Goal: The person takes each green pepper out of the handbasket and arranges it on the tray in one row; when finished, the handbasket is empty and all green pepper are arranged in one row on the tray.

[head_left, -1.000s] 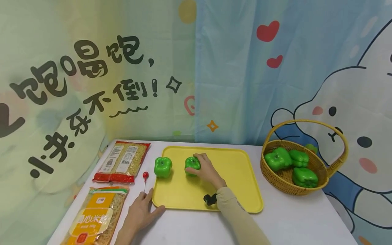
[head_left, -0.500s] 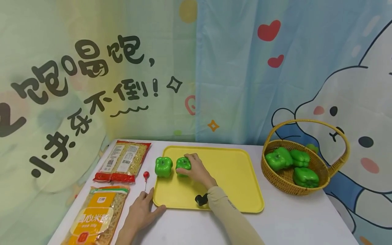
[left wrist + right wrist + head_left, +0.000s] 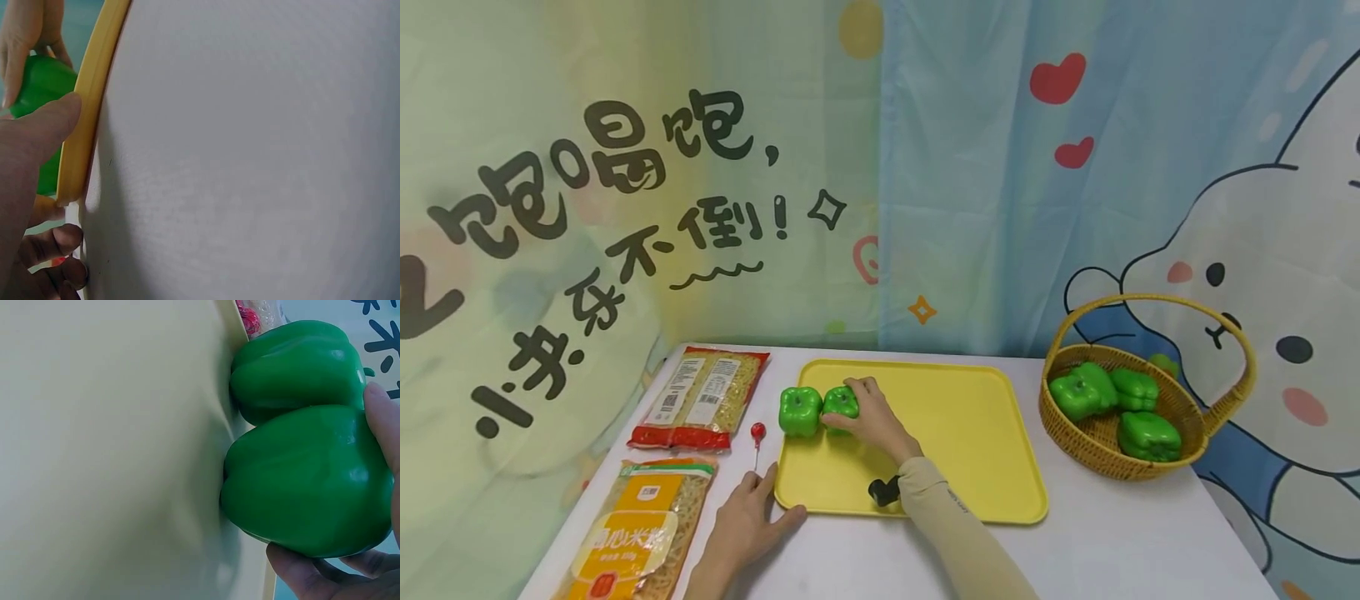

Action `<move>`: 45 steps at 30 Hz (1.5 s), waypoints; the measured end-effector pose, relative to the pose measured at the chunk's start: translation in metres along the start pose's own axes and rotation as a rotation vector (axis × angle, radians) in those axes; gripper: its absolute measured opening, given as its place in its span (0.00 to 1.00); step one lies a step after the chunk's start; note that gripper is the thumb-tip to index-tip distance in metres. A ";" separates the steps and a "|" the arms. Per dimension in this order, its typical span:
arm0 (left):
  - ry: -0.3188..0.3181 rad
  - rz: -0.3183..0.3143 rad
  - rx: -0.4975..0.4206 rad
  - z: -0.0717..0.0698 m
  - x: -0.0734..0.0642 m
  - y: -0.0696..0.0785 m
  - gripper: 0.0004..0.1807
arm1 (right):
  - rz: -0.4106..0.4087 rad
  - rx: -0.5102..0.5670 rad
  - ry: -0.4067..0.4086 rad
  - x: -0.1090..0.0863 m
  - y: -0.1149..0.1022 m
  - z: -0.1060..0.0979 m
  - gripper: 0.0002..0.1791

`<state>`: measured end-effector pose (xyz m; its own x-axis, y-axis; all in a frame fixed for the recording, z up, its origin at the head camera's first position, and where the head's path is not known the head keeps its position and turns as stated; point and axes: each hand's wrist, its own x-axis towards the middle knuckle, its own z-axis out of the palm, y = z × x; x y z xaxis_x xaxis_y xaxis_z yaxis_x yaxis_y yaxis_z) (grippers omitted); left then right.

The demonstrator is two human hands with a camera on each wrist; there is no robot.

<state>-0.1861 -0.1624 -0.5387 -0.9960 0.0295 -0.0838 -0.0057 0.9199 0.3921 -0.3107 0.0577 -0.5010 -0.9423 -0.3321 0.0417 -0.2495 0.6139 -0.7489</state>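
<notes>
My right hand [image 3: 877, 427] grips a green bell pepper [image 3: 838, 403] near the left side of the yellow tray [image 3: 955, 433]. Beside it stands another green bell pepper [image 3: 800, 412] at the tray's left edge. In the right wrist view the held bell pepper [image 3: 306, 481], between thumb and fingers, lies right against the other bell pepper [image 3: 294, 369]. At the tray's front left corner, my left hand [image 3: 742, 525] holds the rim. The left wrist view has its thumb laid across the tray rim [image 3: 84, 119], with the other fingers bent around the corner's far side.
A wicker basket [image 3: 1075, 447] with several green bell peppers [image 3: 1084, 390] stands on the right. Left of the tray lie a red-edged food packet [image 3: 707, 398], an orange noodle packet [image 3: 628, 533] and a red lollipop [image 3: 757, 430]. A printed curtain [image 3: 955, 183] hangs behind the table.
My right hand has moved left across the tray with the bell pepper, bringing it up beside the other one. The left hand stays at the tray corner.
</notes>
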 end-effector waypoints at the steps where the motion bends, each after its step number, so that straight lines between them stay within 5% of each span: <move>1: 0.001 -0.003 -0.002 0.000 0.000 0.000 0.52 | 0.000 0.003 -0.002 0.000 0.000 0.000 0.47; 14: 0.027 0.028 0.002 -0.002 -0.002 0.002 0.52 | 0.005 -0.005 0.002 -0.007 0.005 -0.009 0.52; 21: 0.014 0.007 -0.003 -0.004 -0.001 0.001 0.52 | -0.003 -0.015 0.031 -0.022 0.011 -0.030 0.54; 32: -0.022 -0.015 -0.009 -0.002 -0.003 -0.001 0.55 | 0.101 -0.080 0.163 -0.067 0.063 -0.104 0.53; 45: -0.030 -0.032 0.003 0.000 0.000 0.002 0.56 | 0.220 -0.202 0.451 -0.121 0.125 -0.201 0.48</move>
<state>-0.1857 -0.1608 -0.5382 -0.9922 0.0118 -0.1238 -0.0372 0.9217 0.3860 -0.2725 0.3183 -0.4669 -0.9683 0.1334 0.2111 -0.0310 0.7746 -0.6317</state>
